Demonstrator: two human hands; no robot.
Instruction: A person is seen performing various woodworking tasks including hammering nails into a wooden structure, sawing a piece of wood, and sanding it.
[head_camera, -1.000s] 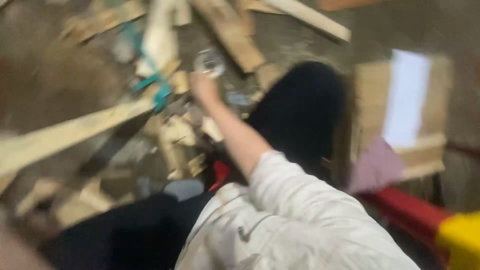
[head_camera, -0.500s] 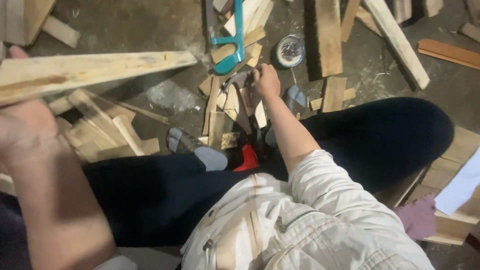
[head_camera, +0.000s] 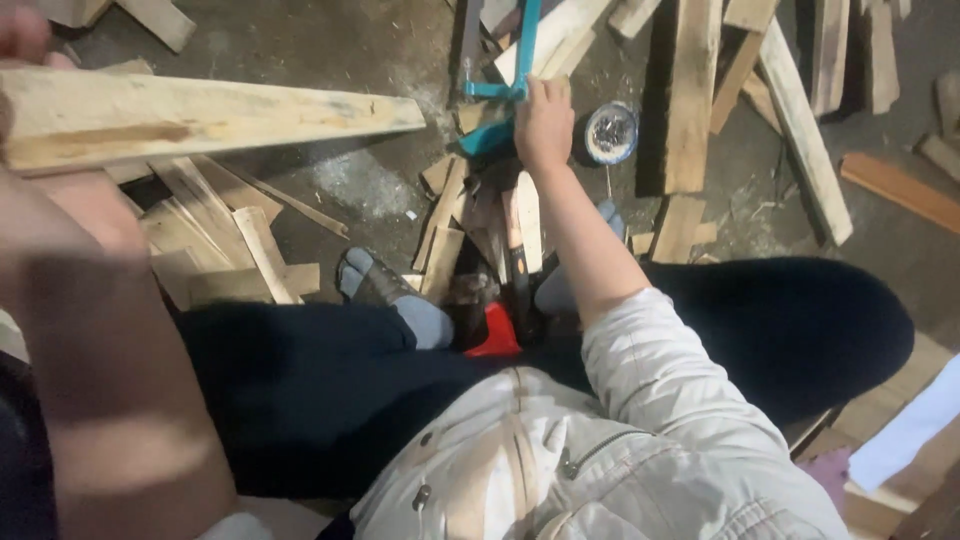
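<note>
I sit on the floor with my dark-trousered legs (head_camera: 780, 330) stretched out. My left hand (head_camera: 25, 40) is raised at the upper left and grips one end of a long pale wooden plank (head_camera: 230, 115), which reaches right across the view. My right hand (head_camera: 543, 120) is stretched forward to a teal-framed saw (head_camera: 487, 135) lying among wood scraps. Its fingers curl over the near end of the saw's frame.
A round tin of small metal pieces (head_camera: 611, 132) stands just right of my right hand. A tool with a black handle and a red part (head_camera: 497, 335) lies between my feet in grey socks (head_camera: 385, 290). Planks (head_camera: 800, 120) and offcuts (head_camera: 230, 250) litter the concrete floor.
The view has steadied after a blurred swing. My right hand has moved forward from the offcuts onto the teal saw. The plank stays raised in my left hand.
</note>
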